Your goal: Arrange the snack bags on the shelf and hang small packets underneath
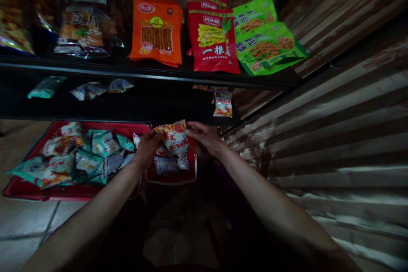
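The packet (174, 139) is at the centre of the frame, above the small basket (191, 159). The left hand (147, 148) grips its left edge; the right hand (205, 137) meets its right edge, fingers extended (whether they pinch the film cannot be told). This edge hold appears to keep the printed front uncovered. At lower left, the large basket (28, 194) contains loose packets (105, 143), its rim presumably retaining the pile. On the upper shelf (121, 61), bags (215, 42) are grouped by kind, fronts outward, apparently for legibility.
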`<state>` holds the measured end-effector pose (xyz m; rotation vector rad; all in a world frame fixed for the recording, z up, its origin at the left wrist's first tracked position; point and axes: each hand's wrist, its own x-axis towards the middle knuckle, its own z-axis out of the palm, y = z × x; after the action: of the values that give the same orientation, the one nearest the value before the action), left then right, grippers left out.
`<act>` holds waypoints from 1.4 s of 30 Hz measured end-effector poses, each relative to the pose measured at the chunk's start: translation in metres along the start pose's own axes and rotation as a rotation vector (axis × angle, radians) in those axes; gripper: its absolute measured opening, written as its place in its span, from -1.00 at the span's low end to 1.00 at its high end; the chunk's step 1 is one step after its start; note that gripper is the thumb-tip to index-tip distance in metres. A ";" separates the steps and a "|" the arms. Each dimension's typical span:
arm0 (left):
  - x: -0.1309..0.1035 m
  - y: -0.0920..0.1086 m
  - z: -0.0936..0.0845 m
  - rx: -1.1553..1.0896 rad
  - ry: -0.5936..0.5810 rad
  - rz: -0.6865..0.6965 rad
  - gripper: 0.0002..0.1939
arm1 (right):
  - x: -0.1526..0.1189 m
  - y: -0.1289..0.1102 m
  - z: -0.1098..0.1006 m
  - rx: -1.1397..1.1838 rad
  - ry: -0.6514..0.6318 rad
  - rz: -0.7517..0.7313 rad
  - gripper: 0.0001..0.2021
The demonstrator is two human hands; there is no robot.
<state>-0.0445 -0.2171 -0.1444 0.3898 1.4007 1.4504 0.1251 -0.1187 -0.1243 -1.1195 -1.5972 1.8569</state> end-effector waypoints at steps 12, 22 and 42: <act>-0.002 0.001 -0.005 0.810 -0.137 0.375 -0.83 | 0.003 0.011 0.003 -0.381 -0.141 -0.209 -0.64; -0.004 0.005 -0.003 0.485 0.127 0.382 -0.71 | -0.004 0.012 0.008 -0.239 0.097 -0.054 -0.76; -0.002 0.012 -0.002 -0.299 0.196 -0.153 -0.90 | -0.014 0.017 0.018 0.624 0.267 0.410 -0.91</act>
<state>-0.0508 -0.2176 -0.1337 -0.0500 1.3079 1.5720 0.1214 -0.1440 -0.1366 -1.3727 -0.5903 2.1232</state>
